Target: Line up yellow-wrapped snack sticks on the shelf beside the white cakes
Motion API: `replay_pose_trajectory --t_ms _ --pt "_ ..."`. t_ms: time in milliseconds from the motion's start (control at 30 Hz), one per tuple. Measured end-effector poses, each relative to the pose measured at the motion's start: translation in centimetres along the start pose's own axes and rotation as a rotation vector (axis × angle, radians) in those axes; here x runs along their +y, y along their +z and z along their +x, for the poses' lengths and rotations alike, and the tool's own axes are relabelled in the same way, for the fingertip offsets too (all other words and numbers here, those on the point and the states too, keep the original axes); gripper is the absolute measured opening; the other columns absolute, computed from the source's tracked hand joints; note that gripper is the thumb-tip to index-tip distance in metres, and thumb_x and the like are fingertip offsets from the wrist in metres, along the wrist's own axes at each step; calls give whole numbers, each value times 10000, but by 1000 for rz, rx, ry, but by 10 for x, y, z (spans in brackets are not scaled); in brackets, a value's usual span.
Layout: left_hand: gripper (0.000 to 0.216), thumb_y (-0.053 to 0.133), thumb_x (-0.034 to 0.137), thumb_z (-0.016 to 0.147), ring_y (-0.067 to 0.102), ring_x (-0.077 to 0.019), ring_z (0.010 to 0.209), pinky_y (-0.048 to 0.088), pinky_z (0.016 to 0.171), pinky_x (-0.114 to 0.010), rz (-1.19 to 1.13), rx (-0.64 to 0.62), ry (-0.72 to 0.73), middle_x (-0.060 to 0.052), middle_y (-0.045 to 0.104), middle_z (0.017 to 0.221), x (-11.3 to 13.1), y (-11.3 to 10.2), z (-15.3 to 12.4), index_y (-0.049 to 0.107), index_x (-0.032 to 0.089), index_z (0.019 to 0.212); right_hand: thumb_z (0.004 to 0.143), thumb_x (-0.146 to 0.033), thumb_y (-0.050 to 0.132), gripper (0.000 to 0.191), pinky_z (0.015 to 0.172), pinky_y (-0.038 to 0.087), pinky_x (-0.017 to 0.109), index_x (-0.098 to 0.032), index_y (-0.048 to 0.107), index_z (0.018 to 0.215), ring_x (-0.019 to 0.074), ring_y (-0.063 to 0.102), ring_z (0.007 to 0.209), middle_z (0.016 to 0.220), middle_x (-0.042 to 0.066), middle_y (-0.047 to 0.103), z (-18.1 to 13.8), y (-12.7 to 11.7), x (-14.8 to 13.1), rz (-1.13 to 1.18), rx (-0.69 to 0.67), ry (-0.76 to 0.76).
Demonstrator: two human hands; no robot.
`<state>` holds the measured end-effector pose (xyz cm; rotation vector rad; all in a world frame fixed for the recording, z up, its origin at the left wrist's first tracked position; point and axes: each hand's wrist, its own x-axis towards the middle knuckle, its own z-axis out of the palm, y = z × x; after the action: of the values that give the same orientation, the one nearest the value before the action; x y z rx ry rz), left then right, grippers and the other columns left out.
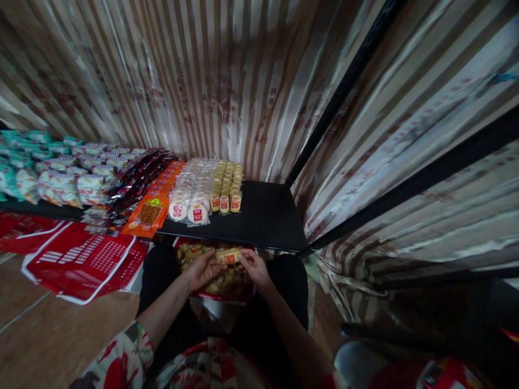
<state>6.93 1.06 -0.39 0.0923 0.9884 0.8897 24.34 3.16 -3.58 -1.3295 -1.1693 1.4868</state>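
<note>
Between my two hands is a small yellow snack packet (pixel 228 256) with a red label, held level. My left hand (pixel 206 268) pinches its left end, and my right hand (pixel 253 265) grips the right end. Just below them, a red basket (pixel 219 297) between my knees is filled with more yellow wrapped snacks (pixel 221 284). On the black shelf (pixel 267 216) ahead stand rows of similar yellow packets (pixel 225 186). Left of those are rows of round white wrapped crackers (pixel 193 194).
Further left on the shelf lie an orange snack bag (pixel 151 205), dark red packets (pixel 130 186), white packets (pixel 75 178) and green packets (pixel 18 156). Red shopping baskets (pixel 87 259) sit at the lower left. Striped plastic sheeting (pixel 211 81) hangs behind, with black metal posts (pixel 340 102) at the right.
</note>
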Motion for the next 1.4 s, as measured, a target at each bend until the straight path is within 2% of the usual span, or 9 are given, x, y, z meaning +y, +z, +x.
replay_pose_trajectory --t_ms 67,167,333,433,567,767,900,1200,1400 --pt "192 506 255 844 628 -100 596 478 519 -157 104 -21 121 -73 649 764 3 7 0 533 86 931 622 -556 618 405 446 417 235 -197 586 807 130 559 516 691 11 629 -1 2 4 -13 46 20" --pt "170 574 225 785 566 -61 515 401 454 -133 457 7 312 -18 636 701 6 17 0 551 106 904 719 -533 524 344 478 428 251 -203 585 796 148 571 536 660 14 627 -4 1 4 -224 73 -18" --pt "229 514 315 781 510 -83 487 393 496 -195 1130 81 587 17 614 658 28 36 -4 594 140 904 774 -387 536 318 746 477 324 -203 599 1026 212 600 851 973 83 630 -5 -6 -21 -741 252 -368" --pt "224 506 313 777 578 -127 691 424 643 -220 1365 0 733 -11 648 788 46 47 -4 633 158 879 796 -325 528 379 818 466 312 -212 556 1156 202 586 927 1097 87 595 2 -7 -40 -776 152 -520" --pt "273 508 353 778 570 -126 684 429 636 -221 1363 -29 774 -6 644 771 60 56 12 641 162 922 805 -280 511 258 690 479 266 -219 616 1033 141 582 678 913 35 628 22 -6 -53 -715 38 -488" --pt "364 522 255 769 580 -100 671 484 649 -230 1051 188 837 -36 631 855 60 70 42 531 133 1112 791 -343 522 241 622 463 251 -187 628 941 131 550 627 839 38 618 66 -2 -58 -557 212 -423" --pt "324 484 161 770 604 -112 763 516 720 -270 969 191 928 -92 616 1010 55 77 58 539 133 1088 782 -364 516 265 617 458 257 -178 626 935 131 549 612 850 45 619 94 1 -61 -553 316 -395" --pt "384 431 43 733 520 -193 1104 430 988 -409 1233 267 1248 -98 562 1138 53 65 88 569 164 1069 780 -305 483 287 641 491 287 -158 602 996 141 571 633 922 83 598 124 12 -53 -518 348 -404" --pt "417 339 69 815 497 -205 1146 450 979 -407 1507 245 1353 -140 533 1200 45 52 97 533 134 1179 804 -303 441 334 669 522 297 -149 583 1065 158 606 721 1024 124 579 124 12 -48 -425 231 -436"
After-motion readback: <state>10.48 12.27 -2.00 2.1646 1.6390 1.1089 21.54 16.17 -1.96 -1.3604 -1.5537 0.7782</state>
